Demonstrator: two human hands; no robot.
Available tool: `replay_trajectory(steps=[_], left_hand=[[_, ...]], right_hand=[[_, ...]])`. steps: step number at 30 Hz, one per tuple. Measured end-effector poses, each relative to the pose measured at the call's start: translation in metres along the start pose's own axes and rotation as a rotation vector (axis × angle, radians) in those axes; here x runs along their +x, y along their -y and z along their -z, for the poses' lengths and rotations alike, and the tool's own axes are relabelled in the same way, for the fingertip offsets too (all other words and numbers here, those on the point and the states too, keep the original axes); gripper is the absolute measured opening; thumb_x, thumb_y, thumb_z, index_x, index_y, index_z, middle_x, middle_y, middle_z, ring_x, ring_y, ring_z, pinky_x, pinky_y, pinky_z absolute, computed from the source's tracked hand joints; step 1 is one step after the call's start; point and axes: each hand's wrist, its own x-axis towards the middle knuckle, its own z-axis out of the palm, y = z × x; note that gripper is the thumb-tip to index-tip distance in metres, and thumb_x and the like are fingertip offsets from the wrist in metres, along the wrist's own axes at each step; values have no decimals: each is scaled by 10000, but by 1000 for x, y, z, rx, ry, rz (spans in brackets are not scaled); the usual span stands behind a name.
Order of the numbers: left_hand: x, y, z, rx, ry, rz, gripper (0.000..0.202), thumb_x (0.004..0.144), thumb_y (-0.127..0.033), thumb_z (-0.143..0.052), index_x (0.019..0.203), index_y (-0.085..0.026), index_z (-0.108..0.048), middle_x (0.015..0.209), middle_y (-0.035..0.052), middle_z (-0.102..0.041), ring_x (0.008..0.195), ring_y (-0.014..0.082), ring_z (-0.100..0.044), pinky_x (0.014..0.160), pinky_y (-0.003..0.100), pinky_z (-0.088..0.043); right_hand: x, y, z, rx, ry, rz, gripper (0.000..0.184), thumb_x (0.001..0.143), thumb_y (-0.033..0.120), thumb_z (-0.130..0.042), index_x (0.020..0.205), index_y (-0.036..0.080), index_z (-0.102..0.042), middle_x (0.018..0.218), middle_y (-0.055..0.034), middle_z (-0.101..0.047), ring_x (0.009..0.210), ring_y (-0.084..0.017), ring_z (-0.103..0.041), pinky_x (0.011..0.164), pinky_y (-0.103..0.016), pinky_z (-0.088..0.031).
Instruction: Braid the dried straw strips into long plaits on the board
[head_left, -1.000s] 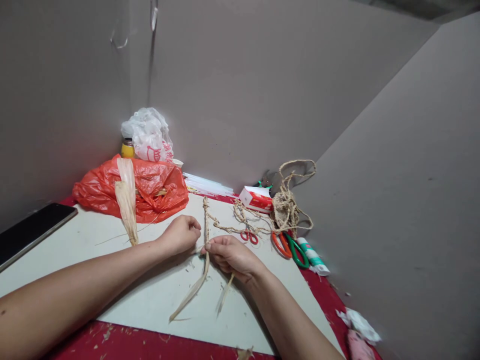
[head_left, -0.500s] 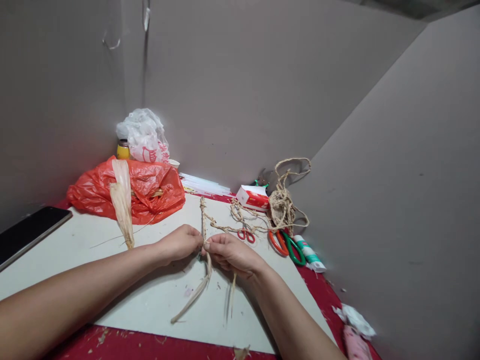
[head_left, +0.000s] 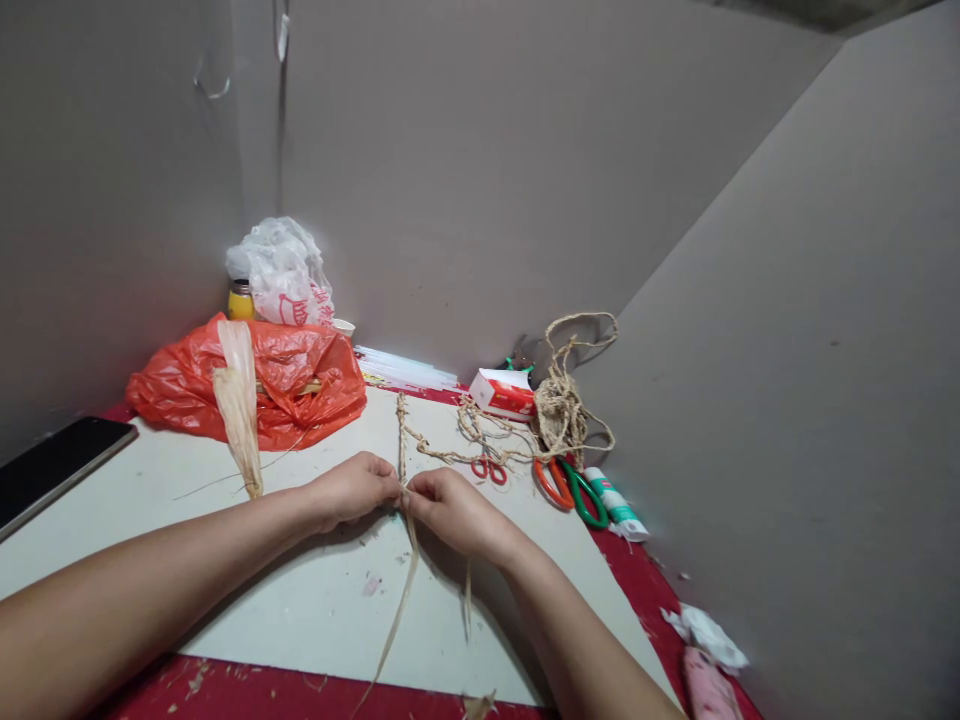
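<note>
A braided cord (head_left: 402, 440) of dry, straw-coloured husk strands runs from the far part of the white board (head_left: 300, 590) down to my fingers. My left hand (head_left: 358, 490) pinches it from the left. Close against it, my right hand (head_left: 450, 505) pinches the same spot from the right. Below the fingertips a loose husk strand (head_left: 405, 590) trails toward the near edge. Another strand (head_left: 468, 600) hangs under my right hand. The exact crossing of the strands is hidden by my fingers.
A red plastic bag (head_left: 172, 375) with a husk leaf (head_left: 240, 400) on it lies at the left, near a phone (head_left: 60, 470). To the right are coiled braid (head_left: 559, 415), red-handled scissors (head_left: 491, 470), orange and green handles (head_left: 589, 500), a small box (head_left: 502, 392) and a tube (head_left: 619, 510).
The loose strand below my hands has swung and now hangs thinner and longer, reaching past the board's near edge. My right hand's fingers have turned inward. Both hands stay at the braid.
</note>
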Motion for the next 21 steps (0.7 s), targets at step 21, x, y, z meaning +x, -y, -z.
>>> replay_trajectory(steps=[21], left_hand=[[-1, 0, -1, -148, 25, -56, 142, 634, -283, -559, 580, -180, -478, 382, -94, -310, 332, 47, -196, 351, 216, -95]], right_hand=[[-26, 42, -4, -75, 231, -31, 233, 770, 186, -436, 545, 150, -483, 514, -10, -560, 451, -75, -463, 465, -182, -324]])
